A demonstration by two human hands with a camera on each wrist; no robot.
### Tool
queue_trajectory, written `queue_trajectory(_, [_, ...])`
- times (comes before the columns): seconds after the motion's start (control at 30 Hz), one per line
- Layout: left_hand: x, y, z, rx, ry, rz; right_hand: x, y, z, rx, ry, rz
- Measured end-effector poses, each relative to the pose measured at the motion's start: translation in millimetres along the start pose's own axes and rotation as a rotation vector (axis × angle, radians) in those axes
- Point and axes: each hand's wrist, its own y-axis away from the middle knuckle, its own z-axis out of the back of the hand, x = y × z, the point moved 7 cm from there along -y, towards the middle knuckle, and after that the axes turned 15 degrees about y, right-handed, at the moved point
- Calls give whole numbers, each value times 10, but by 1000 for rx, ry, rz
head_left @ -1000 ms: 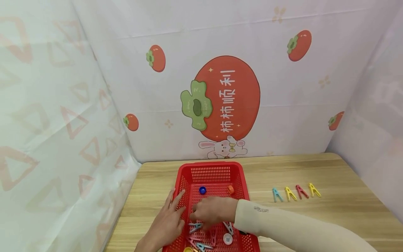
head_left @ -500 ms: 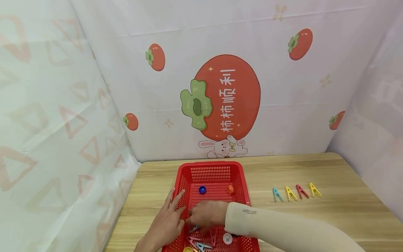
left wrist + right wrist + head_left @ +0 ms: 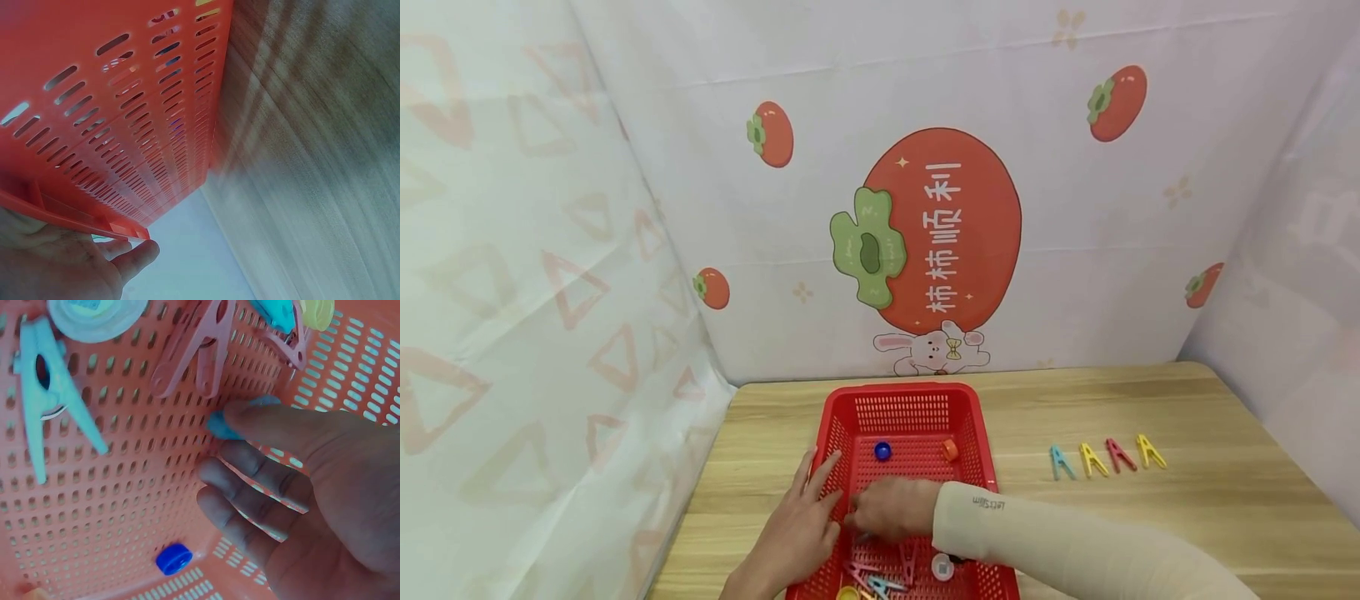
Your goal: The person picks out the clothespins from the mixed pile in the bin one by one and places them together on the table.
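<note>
A red perforated plastic basket (image 3: 898,388) stands on the wooden table. My left hand (image 3: 793,529) lies over its left rim with fingers spread and extended; in the left wrist view, fingers (image 3: 137,259) reach past the rim from outside. My right hand (image 3: 895,508) is down in the basket by the left wall, pinching a blue clothespin (image 3: 222,427) that the thumb mostly covers. Around it lie a pale blue clothespin (image 3: 53,394), a pink clothespin (image 3: 206,344), a white round cap (image 3: 942,567) and a dark blue cap (image 3: 174,559).
Right of the basket, a blue clothespin (image 3: 1061,462), a yellow one (image 3: 1093,460), a red one (image 3: 1120,456) and another yellow one (image 3: 1150,452) form a row. An orange cap (image 3: 950,450) lies at the basket's far end, a yellow cap (image 3: 847,593) at its near end.
My right hand has moved slightly left and nearer to me, over the blue clothespin, which it now pinches. The left hand keeps its place on the rim.
</note>
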Motion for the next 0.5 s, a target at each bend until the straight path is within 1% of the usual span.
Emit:
queue_trajectory(0.23, [29, -1, -11, 25, 0, 35, -133, 22, -60, 5, 2, -62])
queue_trajectory(0.3, [38, -1, -17, 30, 2, 43, -167, 15, -85, 12, 20, -84])
queue_trajectory(0.5, [32, -3, -20, 29, 1, 40, -234, 0, -152, 46, 155, -119])
